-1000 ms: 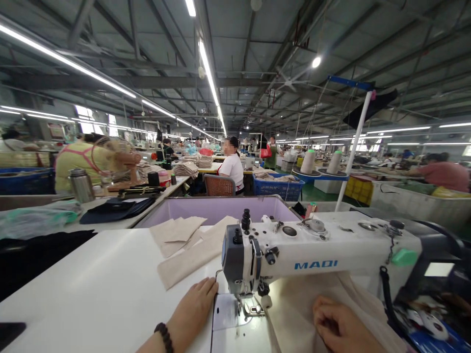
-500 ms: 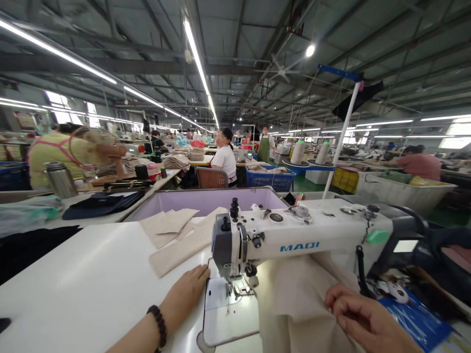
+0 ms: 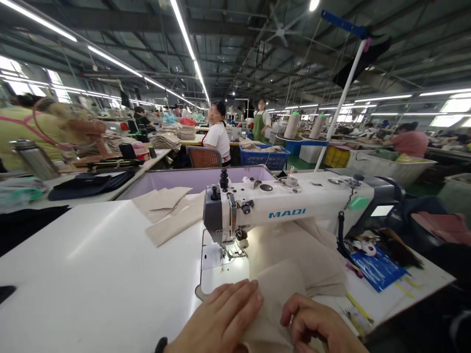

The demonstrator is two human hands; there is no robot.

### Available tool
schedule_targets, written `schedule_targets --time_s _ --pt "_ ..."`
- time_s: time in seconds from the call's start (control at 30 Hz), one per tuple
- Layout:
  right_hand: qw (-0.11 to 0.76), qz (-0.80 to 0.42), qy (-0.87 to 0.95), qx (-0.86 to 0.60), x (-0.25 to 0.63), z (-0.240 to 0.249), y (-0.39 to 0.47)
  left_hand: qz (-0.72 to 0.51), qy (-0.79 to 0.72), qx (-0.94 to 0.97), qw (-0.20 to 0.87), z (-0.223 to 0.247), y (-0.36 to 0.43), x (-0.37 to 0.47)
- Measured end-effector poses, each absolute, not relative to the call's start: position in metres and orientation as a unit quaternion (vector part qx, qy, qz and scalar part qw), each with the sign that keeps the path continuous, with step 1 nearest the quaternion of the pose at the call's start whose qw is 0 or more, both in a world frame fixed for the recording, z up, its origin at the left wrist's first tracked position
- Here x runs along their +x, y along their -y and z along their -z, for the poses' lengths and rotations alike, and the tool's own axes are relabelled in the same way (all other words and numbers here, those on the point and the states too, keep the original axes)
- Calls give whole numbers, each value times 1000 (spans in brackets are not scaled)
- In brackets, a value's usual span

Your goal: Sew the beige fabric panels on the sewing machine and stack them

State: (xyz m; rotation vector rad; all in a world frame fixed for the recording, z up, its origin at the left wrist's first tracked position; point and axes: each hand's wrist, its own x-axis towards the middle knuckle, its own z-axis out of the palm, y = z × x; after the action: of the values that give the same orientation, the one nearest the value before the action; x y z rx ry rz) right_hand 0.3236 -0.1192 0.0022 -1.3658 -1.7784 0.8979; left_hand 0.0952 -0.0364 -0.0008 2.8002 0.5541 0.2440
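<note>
A beige fabric piece (image 3: 277,284) lies in front of the sewing machine (image 3: 287,201), to the right of its needle plate. My left hand (image 3: 224,316) rests on the fabric's left edge, its fingers stretched out flat and close together. At the fabric's near right side, my right hand (image 3: 316,321) has curled fingers pinching the cloth; the fingertips are partly hidden. Under the machine arm spreads more beige fabric (image 3: 312,260), stacked in layers. The lit presser foot (image 3: 235,252) stands just beyond my left fingertips, with no cloth visible beneath it.
Loose beige cut pieces (image 3: 172,220) lie left of the machine head on the white table (image 3: 110,284). A blue packet (image 3: 379,267) and purple-handled scissors (image 3: 353,268) are at the right. Behind the table sits a lilac bin (image 3: 162,181). Several co-workers are farther off.
My left hand has moved from the table beside the needle plate onto the fabric. My right hand has drawn the fabric nearer and leftward. The view has tilted down.
</note>
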Motion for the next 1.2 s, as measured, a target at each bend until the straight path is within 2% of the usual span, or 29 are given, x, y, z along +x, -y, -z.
schedule_targets --time_s 0.13,0.23,0.43,0.53,0.67,0.83,0.9,1.1,1.2 --pt "336 -382 743 -435 309 1 115 -135 -179 965 139 -9 36 78" --pt "289 -346 801 -394 303 9 113 -185 -193 958 107 -6 32 51" --pt "148 -95 930 -322 298 40 112 -189 -234 949 96 20 33 -8" --pt "110 24 952 -284 292 48 112 -205 -259 939 98 27 37 -27" --pt "123 95 945 -288 279 51 112 -229 -285 929 56 33 38 -40" --pt "180 86 930 -308 274 65 111 -258 -322 910 26 36 32 -45" --pt "197 62 930 -303 277 68 111 -277 -333 899 62 32 32 -46" --pt "208 9 918 -336 286 42 97 -387 -342 812 273 -5 49 -53" --pt "200 51 896 -394 291 35 81 -359 -296 855 229 -11 56 -62"
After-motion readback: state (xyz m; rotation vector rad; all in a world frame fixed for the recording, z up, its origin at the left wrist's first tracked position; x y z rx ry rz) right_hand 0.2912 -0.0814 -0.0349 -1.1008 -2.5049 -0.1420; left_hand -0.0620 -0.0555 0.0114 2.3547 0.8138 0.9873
